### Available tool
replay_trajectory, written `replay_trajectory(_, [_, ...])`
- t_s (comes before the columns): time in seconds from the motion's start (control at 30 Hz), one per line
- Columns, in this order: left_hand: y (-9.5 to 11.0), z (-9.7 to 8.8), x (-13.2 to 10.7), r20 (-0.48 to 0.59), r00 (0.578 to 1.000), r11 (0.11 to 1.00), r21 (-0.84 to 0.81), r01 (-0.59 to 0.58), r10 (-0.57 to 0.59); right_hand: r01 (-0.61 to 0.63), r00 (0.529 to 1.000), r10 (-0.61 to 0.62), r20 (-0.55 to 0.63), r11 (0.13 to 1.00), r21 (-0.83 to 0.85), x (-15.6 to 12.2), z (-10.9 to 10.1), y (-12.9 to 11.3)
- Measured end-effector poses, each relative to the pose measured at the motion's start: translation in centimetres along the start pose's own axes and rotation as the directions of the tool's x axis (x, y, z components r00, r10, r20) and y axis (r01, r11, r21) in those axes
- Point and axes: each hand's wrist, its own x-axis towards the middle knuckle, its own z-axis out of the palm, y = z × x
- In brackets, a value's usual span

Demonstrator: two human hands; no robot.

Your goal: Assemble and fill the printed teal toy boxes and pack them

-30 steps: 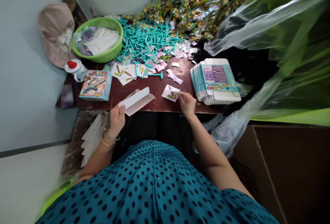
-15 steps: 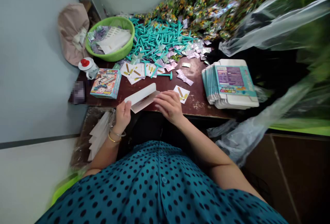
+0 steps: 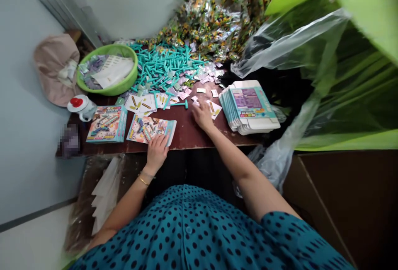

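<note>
Carton (image 3: 151, 128), lowered since, lies under your flat, spread left hand (image 3: 157, 149); your right hand (image 3: 202, 114), grip indiscernible, nears the card (image 3: 215, 108); one box (image 3: 107, 123) closed, stack (image 3: 250, 108) unfolded.

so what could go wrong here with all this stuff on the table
1. The printed box under the left hand lies near the table front edge; a nudge might tip it off.
2. The right hand reaches among small packets by the teal sticks; it could scatter them or bump the stack of flat boxes.
</note>
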Motion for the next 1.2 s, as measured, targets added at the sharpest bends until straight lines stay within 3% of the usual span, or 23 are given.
replay_trajectory(0.13, [-1.9,1.4,2.3,-0.066,0.992,0.991,0.080,0.110,-0.105,0.146,0.984,-0.144,0.105,0.989,-0.008,3.2,2.0,-3.5])
replay_trajectory(0.27, [-2.5,1.0,3.3,-0.137,0.985,0.989,0.097,0.115,-0.101,0.076,0.993,-0.073,0.089,0.997,-0.026,0.8,2.2,-5.0])
replay_trajectory(0.4, [-0.6,0.9,1.5,-0.193,0.980,0.998,-0.003,-0.060,0.058,-0.025,0.999,0.027,0.044,0.999,-0.045,-4.9,0.6,-3.8])
replay_trajectory(0.53, [2.9,1.8,-0.8,-0.101,0.960,0.947,-0.169,-0.274,0.260,-0.202,0.977,0.205,-0.054,0.978,0.049,-7.6,-0.7,-2.3])
replay_trajectory(0.6, [4.2,2.3,-1.3,-0.057,0.951,0.927,-0.213,-0.309,0.304,-0.232,0.967,0.239,-0.085,0.969,0.084,-6.6,-1.1,-1.7])
replay_trajectory(0.7, [4.9,2.6,-1.3,-0.026,0.945,0.914,-0.245,-0.322,0.326,-0.248,0.959,0.257,-0.120,0.965,0.080,-2.9,-2.0,-0.5])
replay_trajectory(0.87, [4.3,2.0,-0.3,-0.024,0.951,0.926,-0.221,-0.307,0.310,-0.309,0.949,0.310,-0.060,0.951,0.020,4.3,-4.3,1.4])
replay_trajectory(1.0, [3.3,2.3,0.7,-0.007,0.958,0.942,-0.182,-0.283,0.286,-0.235,0.965,0.232,-0.119,0.972,-0.006,6.2,-6.4,3.0])
replay_trajectory(1.1, [2.4,3.2,1.2,0.023,0.970,0.959,-0.163,-0.233,0.240,-0.360,0.912,0.338,-0.233,0.931,-0.062,3.6,-8.0,5.6])
replay_trajectory(1.2, [1.6,4.0,1.4,0.046,0.975,0.964,-0.165,-0.207,0.217,-0.618,0.777,0.572,-0.263,0.773,-0.145,-0.9,-8.9,8.8])
